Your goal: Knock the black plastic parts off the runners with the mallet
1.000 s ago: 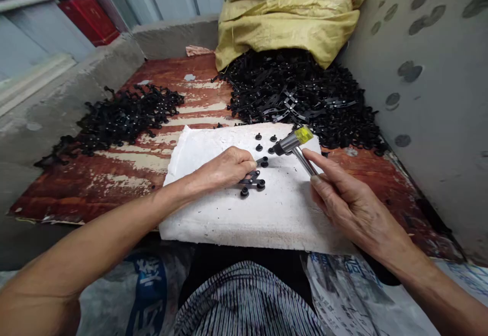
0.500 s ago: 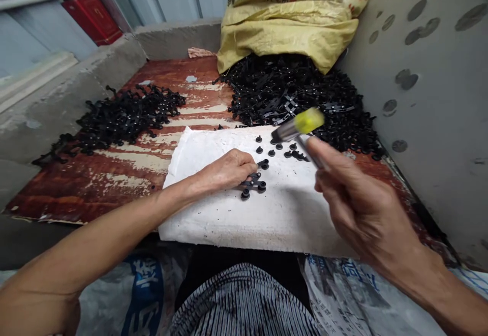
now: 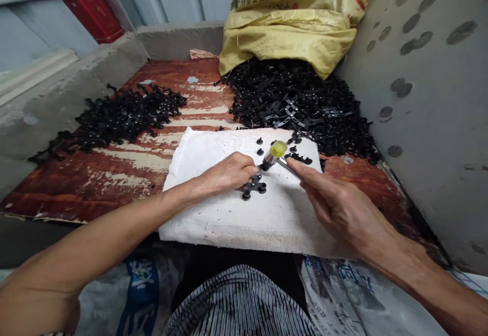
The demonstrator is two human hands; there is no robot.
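Note:
My left hand (image 3: 238, 171) is closed on a black linkage piece (image 3: 253, 183) with round ends, pressing it onto the white board (image 3: 213, 214). My right hand (image 3: 331, 193) grips the thin metal handle of a small hammer (image 3: 275, 153) with a yellow cap on its upper face. The hammer's lower face meets the far round end of the linkage piece, just beyond my left fingertips; the exact contact is hidden. Small black caps (image 3: 260, 151) stand loose on the board behind the hammer, and a few dark parts (image 3: 299, 158) lie to its right.
A large heap of black linkages (image 3: 285, 97) spills from a yellow sack (image 3: 290, 36) at the back. Another pile of black linkages (image 3: 129, 115) lies left on the worn red-brown tabletop (image 3: 125, 168). A spotted grey panel (image 3: 430, 97) rises on the right; a low concrete ledge (image 3: 179, 38) borders the back.
My right hand has swung the hammer down and to the left, from above the board onto the linkage piece's end. My left hand has stayed nearly in place, holding the piece.

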